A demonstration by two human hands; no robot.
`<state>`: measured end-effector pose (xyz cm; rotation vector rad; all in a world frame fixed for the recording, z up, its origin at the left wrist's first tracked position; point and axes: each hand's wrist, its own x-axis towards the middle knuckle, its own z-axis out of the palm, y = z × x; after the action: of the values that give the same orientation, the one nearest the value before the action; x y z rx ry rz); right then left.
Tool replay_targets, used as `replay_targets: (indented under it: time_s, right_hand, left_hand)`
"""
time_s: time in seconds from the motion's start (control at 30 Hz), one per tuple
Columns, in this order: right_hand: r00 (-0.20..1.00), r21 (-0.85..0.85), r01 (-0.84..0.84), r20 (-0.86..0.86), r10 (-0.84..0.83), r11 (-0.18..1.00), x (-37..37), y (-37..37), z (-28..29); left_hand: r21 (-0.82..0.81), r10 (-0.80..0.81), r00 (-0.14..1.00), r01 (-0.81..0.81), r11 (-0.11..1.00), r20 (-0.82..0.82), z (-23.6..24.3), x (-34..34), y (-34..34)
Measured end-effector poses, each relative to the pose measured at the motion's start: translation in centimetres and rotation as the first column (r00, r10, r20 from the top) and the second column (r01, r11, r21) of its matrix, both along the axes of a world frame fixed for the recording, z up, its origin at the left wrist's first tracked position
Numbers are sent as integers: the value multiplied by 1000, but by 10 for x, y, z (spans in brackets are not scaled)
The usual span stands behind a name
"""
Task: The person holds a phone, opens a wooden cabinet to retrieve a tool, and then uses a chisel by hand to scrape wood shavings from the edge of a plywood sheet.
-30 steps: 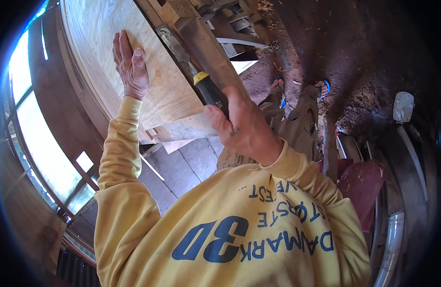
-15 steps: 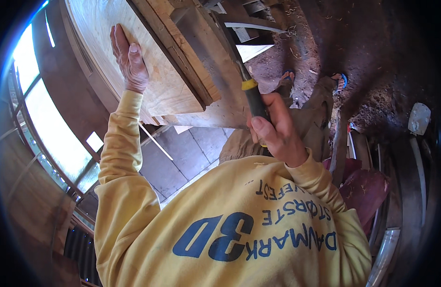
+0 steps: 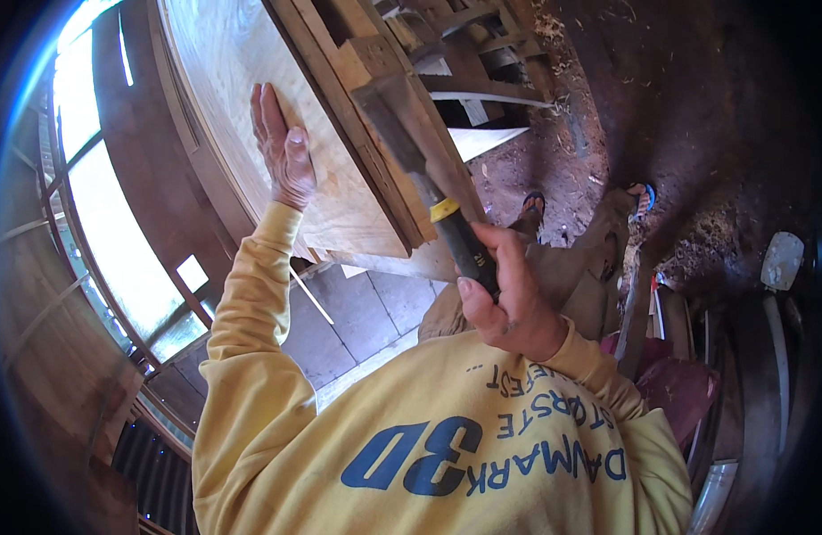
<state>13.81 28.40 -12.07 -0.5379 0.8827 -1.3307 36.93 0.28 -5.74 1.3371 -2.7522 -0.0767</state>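
Observation:
My left hand (image 3: 289, 160) lies on a pale plywood panel (image 3: 242, 53), fingers stretched out and palm against the wood. My right hand (image 3: 513, 299) is closed around the black handle of a wide chisel (image 3: 465, 247), which has a yellow collar. The chisel's broad, dull metal blade points up and to the left, over the wooden edge pieces (image 3: 366, 178) along the panel's right side. Whether the blade touches the wood, I cannot tell.
Scrap boards (image 3: 482, 89) lie beyond the panel. On the right are the dirt floor (image 3: 598, 116) with shavings, a pale tool head (image 3: 782, 260) and leaning timber strips (image 3: 779, 357). Grey tiles (image 3: 340, 312) show below the panel; a bright window (image 3: 117, 232) is at the left.
The chisel has turned, so its broad face now shows where only a narrow edge did. The whole view has shifted slightly. My left hand still rests on the panel.

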Motion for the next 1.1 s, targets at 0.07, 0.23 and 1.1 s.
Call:
replay_targets:
  time_s: [0.07, 0.23, 1.1]
  right_hand:
    - [999, -43, 17, -38, -19, 999, 7, -9, 0]
    - [991, -67, 11, -135, -20, 998, 14, -32, 8]
    - [918, -152, 32, -385, -89, 988, 16, -103, 20]
  left_hand:
    - [-6, -5, 1000, 5, 1000, -1, -1, 2, -1]
    - [19, 16, 1000, -16, 1000, 0, 1, 1, 1]
    - [20, 70, 998, -70, 997, -8, 2, 2, 2]
